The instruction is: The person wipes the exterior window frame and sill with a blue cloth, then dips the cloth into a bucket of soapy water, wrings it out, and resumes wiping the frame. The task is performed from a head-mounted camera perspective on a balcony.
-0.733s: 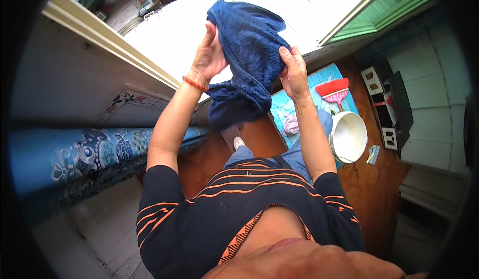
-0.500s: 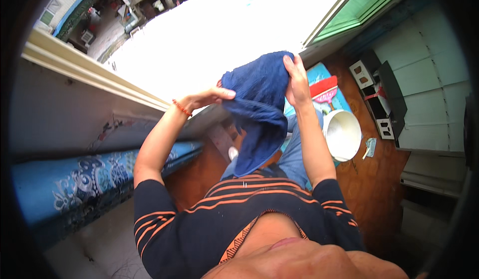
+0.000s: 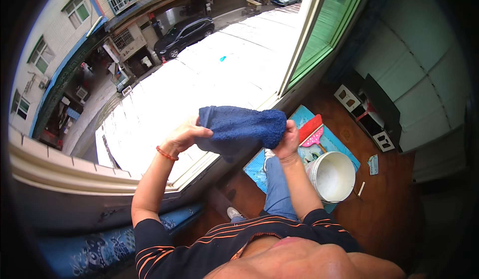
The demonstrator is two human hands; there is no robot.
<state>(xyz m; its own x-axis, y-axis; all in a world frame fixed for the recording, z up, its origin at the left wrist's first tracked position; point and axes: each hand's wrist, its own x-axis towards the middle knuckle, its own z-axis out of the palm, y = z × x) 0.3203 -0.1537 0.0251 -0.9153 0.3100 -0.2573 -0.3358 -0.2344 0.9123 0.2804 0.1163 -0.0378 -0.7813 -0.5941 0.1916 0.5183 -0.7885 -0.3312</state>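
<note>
A dark blue towel [image 3: 234, 128], folded into a band, is stretched between my two hands in front of an open window. My left hand [image 3: 187, 135] grips its left end, the thumb lying on top and the other fingers behind the cloth. At the bunched right end, my right hand [image 3: 288, 141] is closed on the cloth, its fingertips partly hidden by it. A smooth darker layer hangs below the fuzzy upper part.
The window frame [image 3: 169, 184] runs below my left forearm, with a green-tinted pane [image 3: 329, 34] at right. On the floor, a white bucket [image 3: 335, 178] stands by a blue mat [image 3: 302, 117] bearing a red-edged brush [image 3: 311, 129]. A black cabinet [image 3: 371, 112] lies farther right. Outside, a car [image 3: 184, 35] is parked.
The towel hung long and loose; now it is gathered into a short horizontal band. The view has tilted up, showing more of the street. Both hands still hold the cloth.
</note>
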